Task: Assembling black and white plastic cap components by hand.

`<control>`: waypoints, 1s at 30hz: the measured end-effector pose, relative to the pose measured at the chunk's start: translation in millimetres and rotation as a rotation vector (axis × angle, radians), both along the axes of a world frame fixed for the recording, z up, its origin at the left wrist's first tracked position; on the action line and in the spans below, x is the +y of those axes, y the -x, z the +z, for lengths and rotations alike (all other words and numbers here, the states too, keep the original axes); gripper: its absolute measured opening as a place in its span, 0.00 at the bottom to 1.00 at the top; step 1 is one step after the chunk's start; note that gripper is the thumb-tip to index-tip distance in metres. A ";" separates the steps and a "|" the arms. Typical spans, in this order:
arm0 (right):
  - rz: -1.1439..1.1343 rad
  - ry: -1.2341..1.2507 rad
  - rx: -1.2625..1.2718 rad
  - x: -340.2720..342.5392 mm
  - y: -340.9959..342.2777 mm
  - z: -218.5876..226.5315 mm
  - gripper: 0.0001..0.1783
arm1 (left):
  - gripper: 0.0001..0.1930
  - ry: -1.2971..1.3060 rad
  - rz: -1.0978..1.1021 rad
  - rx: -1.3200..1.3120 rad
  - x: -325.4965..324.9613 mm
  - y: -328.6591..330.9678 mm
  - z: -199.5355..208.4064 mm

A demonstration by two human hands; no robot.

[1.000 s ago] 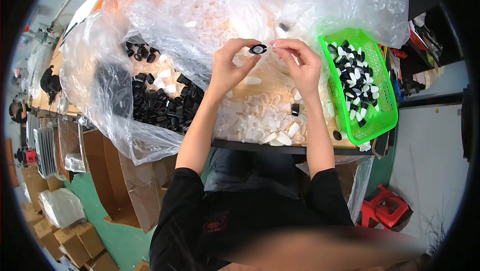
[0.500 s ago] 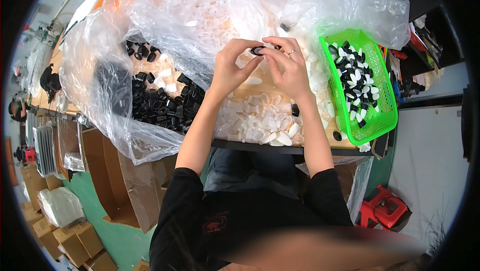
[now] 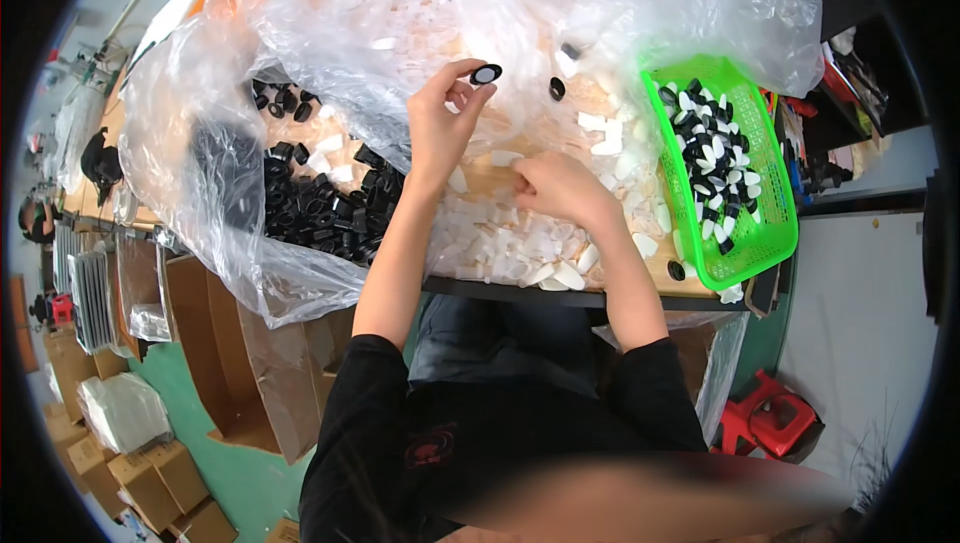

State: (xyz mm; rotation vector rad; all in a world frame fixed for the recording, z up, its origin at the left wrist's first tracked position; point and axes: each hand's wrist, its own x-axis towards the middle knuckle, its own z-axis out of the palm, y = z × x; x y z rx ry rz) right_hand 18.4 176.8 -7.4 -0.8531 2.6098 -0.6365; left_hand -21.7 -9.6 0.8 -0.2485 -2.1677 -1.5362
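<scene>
Raised over the middle of the table, my left hand (image 3: 440, 128) pinches a black oval ring (image 3: 487, 74) with a pale centre between thumb and fingers. Lower and to the right, my right hand (image 3: 565, 188) has its fingers curled down at a pile of translucent, whitish pieces (image 3: 490, 233). Whatever those fingertips hold, if anything, is hidden. Just beyond them lies a white oval piece (image 3: 505, 158). Another black ring (image 3: 557, 89) stands alone farther back, to the right of the held one.
Many black rings (image 3: 330, 213) lie on the left within crumpled clear plastic sheeting (image 3: 190, 153). A green basket (image 3: 775, 228) at right holds mixed black and white pieces. More plastic (image 3: 700, 3) covers the back. A cardboard box (image 3: 275, 373) stands below the table's left front; a red stool (image 3: 770, 418) is lower right.
My hands have parted. The left keeps the black ring, moving slightly left and away; its pale centre now faces up. My right hand has let go and come down nearer to the translucent pieces.
</scene>
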 end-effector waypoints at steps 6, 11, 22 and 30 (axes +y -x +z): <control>-0.049 0.208 0.198 5.7 15.6 21.4 0.05 | 0.14 -0.133 -0.120 -0.078 0.8 0.9 -7.6; -0.106 0.398 0.109 17.6 20.7 17.6 0.05 | 0.15 -0.123 -0.155 -0.146 4.2 -0.3 -6.1; -0.139 0.310 0.147 2.5 18.8 5.3 0.06 | 0.15 -0.170 -0.206 -0.248 1.7 -2.4 -5.3; -0.271 0.712 0.717 -9.1 19.5 14.1 0.10 | 0.14 -0.244 -0.455 -0.448 11.6 -8.4 -5.6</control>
